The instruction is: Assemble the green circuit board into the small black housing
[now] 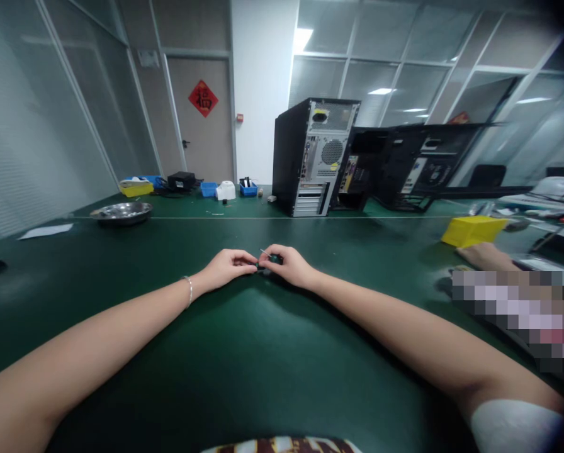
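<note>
The small dark part [259, 267] sits between the left grip [228, 265] and the right grip [289, 264], both pinched nearly closed on it, and seems light, stiff and perhaps fragile (blur hides its details), best held by its edges.

Green tabletop [305, 236] lies open before the black metal computer tower [292, 157]; round silver bowl [125, 219] obstructs left, yellow box [473, 231] right.
</note>
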The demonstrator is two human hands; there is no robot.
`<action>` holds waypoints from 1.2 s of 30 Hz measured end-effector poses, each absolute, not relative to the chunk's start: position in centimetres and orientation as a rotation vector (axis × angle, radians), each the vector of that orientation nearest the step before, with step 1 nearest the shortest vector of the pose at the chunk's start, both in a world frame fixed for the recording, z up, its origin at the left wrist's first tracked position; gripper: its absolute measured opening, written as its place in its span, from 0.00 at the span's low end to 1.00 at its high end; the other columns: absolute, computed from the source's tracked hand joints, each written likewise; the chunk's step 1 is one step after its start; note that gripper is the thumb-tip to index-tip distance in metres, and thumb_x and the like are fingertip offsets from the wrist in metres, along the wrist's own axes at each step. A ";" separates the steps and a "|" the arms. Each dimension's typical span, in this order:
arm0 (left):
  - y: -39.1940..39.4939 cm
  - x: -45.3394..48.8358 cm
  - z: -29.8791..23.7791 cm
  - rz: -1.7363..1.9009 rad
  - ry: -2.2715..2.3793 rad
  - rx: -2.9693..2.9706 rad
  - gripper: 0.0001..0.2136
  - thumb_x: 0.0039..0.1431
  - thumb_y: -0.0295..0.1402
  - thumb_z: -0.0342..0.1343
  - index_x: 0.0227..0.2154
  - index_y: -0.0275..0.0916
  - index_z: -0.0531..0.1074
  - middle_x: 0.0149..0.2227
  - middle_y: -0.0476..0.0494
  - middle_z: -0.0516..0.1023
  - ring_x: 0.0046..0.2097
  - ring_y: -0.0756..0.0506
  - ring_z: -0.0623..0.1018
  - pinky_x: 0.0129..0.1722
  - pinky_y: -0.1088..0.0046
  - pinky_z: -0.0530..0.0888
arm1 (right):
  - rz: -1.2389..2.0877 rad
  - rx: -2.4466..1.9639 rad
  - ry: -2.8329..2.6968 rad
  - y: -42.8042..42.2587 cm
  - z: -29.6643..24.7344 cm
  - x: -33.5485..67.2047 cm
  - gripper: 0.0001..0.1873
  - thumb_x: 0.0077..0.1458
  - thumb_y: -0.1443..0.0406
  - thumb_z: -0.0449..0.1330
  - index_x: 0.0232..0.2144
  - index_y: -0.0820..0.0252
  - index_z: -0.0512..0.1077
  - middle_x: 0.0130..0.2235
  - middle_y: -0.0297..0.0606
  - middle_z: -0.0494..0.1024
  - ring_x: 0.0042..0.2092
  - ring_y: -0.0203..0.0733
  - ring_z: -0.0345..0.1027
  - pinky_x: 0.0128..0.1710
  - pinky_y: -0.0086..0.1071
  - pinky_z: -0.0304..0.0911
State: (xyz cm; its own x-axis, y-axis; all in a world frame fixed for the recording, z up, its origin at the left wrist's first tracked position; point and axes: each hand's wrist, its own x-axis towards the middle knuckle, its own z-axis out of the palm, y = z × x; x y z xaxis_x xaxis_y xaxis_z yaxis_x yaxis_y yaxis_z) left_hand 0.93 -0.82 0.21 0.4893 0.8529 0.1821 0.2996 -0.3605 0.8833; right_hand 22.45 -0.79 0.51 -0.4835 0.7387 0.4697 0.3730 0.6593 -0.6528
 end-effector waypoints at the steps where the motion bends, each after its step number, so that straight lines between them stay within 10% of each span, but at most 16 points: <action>1: -0.8 0.9 0.2 0.834 0.960 1.895 0.14 0.51 0.37 0.64 0.39 0.35 0.78 0.40 0.39 0.83 0.42 0.42 0.80 0.46 0.63 0.74 | 0.617 -0.857 -2.112 -0.8 0.5 22.4 0.07 0.55 0.62 0.62 0.31 0.62 0.75 0.34 0.36 0.78 0.37 0.39 0.70 0.42 0.32 0.63; 36: -1.3 1.2 0.5 0.860 1.018 1.993 0.11 0.57 0.36 0.59 0.39 0.35 0.77 0.40 0.39 0.82 0.41 0.42 0.79 0.45 0.64 0.74 | 0.800 -0.801 -2.532 -1.3 3.1 24.1 0.08 0.51 0.61 0.66 0.31 0.60 0.77 0.35 0.36 0.79 0.39 0.40 0.71 0.43 0.32 0.64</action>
